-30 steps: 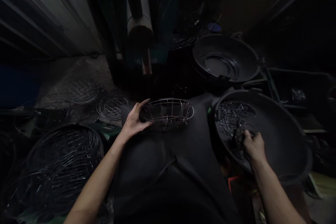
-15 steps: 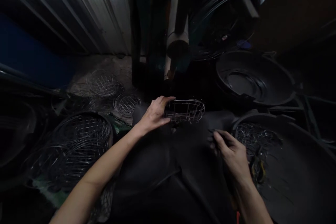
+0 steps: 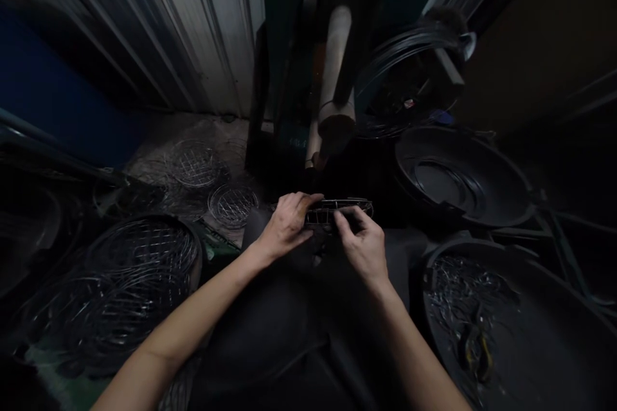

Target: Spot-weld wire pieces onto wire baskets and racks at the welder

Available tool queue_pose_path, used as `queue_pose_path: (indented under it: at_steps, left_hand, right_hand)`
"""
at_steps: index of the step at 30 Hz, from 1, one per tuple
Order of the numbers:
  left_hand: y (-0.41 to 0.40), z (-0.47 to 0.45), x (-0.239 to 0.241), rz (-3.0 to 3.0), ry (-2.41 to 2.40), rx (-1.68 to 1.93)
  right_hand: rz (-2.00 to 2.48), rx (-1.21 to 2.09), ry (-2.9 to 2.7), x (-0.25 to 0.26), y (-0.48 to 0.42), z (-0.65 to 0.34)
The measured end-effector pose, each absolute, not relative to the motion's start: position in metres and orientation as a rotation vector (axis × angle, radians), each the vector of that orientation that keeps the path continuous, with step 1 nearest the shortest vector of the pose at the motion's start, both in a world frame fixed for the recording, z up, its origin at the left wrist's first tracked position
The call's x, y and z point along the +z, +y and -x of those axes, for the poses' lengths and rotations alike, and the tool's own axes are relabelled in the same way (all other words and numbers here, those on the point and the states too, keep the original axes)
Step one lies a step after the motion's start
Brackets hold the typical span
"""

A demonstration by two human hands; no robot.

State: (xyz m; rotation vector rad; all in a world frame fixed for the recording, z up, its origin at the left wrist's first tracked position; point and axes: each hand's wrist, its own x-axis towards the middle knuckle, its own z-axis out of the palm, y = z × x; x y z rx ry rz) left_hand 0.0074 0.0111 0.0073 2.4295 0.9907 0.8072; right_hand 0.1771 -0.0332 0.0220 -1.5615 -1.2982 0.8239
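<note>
Head view: wire basket [image 3: 324, 210] part-hidden

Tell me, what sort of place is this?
Probably a dim metal workshop. There's a heap of wire racks, a coil of wire, and a big dark bowl holding metal bits and what look like pliers.
</note>
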Motion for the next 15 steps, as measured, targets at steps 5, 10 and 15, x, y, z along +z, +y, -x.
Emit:
queue_pose_path:
  at_steps: [5,10,15]
  left_hand:
    - [0.016,-0.003,0.002,-2.39,0.987,0.914]
    - [0.022,-0.002,0.004,-2.393,1.004,0.983]
    - [0.032,0.002,0.005,-2.461,0.996,1.009]
  right_hand:
    - [1.585,0.691,-1.365,0.024,-0.026,-0.171]
    - [1.563,0.615,-1.403,0.023,-0.017,-0.168]
    - [1.524,0.59,-1.412,0.022,-0.009,-0.166]
